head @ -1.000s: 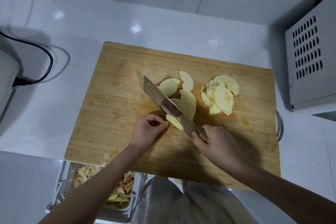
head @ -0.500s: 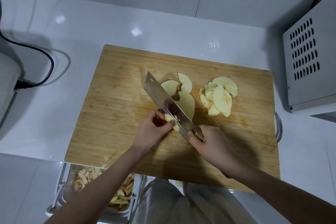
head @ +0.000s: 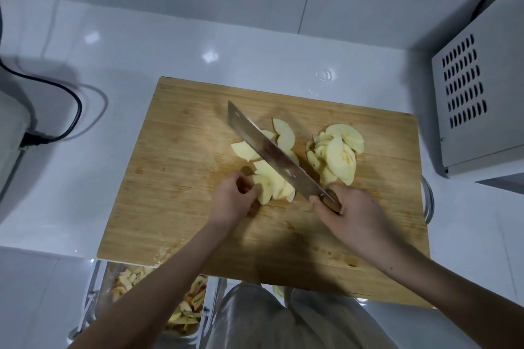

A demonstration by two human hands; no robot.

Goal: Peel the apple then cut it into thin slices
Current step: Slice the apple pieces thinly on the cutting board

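My right hand (head: 351, 212) grips the knife (head: 272, 150) by its handle, with the blade angled across the cutting board (head: 175, 178). My left hand (head: 232, 201), fingers curled, holds the peeled apple piece (head: 269, 184) against the blade's left side. A pile of slices (head: 337, 156) lies to the right.

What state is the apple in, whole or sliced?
Sliced: thin pale slices lie spread on the cutting board beside the knife.

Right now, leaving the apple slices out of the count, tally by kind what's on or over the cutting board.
knife: 1
hands: 2 (left hand holding the apple slices, right hand gripping the knife handle)
Total: 3
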